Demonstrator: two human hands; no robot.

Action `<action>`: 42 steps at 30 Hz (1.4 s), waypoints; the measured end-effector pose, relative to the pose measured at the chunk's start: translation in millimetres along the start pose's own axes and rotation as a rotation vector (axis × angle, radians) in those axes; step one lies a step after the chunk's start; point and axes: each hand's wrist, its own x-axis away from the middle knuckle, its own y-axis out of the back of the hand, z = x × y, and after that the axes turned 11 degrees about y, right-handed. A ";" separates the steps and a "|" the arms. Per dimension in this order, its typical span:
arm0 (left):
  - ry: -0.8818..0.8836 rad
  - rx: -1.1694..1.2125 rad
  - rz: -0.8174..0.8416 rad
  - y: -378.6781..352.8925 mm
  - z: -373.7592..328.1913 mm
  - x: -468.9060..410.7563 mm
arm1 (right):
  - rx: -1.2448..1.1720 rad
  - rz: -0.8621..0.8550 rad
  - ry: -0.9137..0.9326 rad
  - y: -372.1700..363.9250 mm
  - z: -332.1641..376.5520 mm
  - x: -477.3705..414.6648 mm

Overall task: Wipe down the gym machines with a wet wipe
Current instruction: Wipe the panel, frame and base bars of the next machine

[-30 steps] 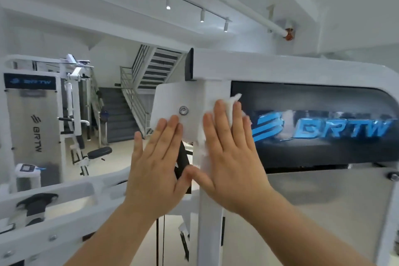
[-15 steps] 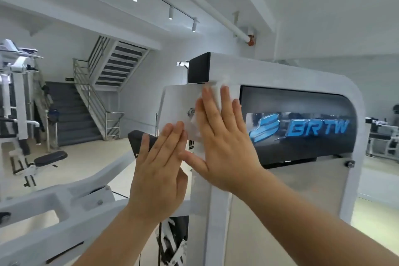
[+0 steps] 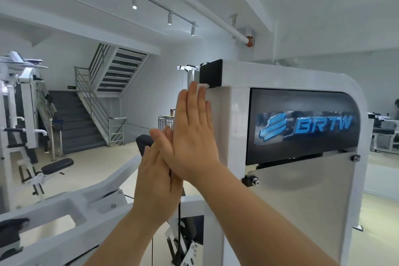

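Note:
A white weight machine (image 3: 237,119) with a black BRTW panel (image 3: 302,129) fills the right half of the head view. My right hand (image 3: 192,136) lies flat against the machine's left side plate, fingers pointing up. It presses a white wet wipe (image 3: 203,86), of which only a corner shows past the fingertips, just under a black cap (image 3: 211,73). My left hand (image 3: 154,185) is flat and holds nothing. It sits lower left, partly behind the right hand's thumb, against the same side plate.
The machine's white lever arm (image 3: 64,207) reaches toward the lower left. A second white machine (image 3: 19,103) with a black padded seat (image 3: 57,165) stands at far left. Grey stairs (image 3: 75,123) with a metal railing rise behind. Another bench (image 3: 384,129) is at far right.
My right hand has slid the wipe up the side plate to just under the black cap. The left hand rose with it. The view swung, so the plate is seen edge-on.

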 end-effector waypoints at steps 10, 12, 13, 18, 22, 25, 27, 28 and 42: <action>0.106 0.037 0.073 11.4 15.2 14.0 | 0.111 -0.029 0.031 -28.8 7.8 19.6; 0.143 -0.006 0.050 14.0 21.8 18.5 | 0.102 -0.038 0.057 -38.9 9.0 29.7; 0.167 -0.055 0.038 15.3 25.8 23.7 | 0.135 -0.034 0.080 -41.6 5.4 37.8; 0.188 -0.078 -0.031 15.2 12.7 35.3 | 0.070 -0.118 0.252 -21.3 -16.7 58.2; 0.055 -0.041 -0.073 -0.8 -15.7 38.4 | 0.187 -0.290 0.306 33.5 -51.6 50.4; 0.007 -0.018 -0.007 -21.7 -29.4 48.2 | 0.380 -0.113 0.195 59.5 -87.3 45.5; 0.013 -0.018 0.060 -37.2 -34.5 55.9 | 0.439 0.117 0.092 58.7 -102.9 60.6; 0.023 -0.015 0.099 -44.2 -36.5 59.7 | 0.444 0.181 0.082 55.0 -105.3 74.0; 0.237 0.184 0.334 -74.3 -32.8 78.5 | 0.349 0.205 0.215 36.7 -83.4 66.6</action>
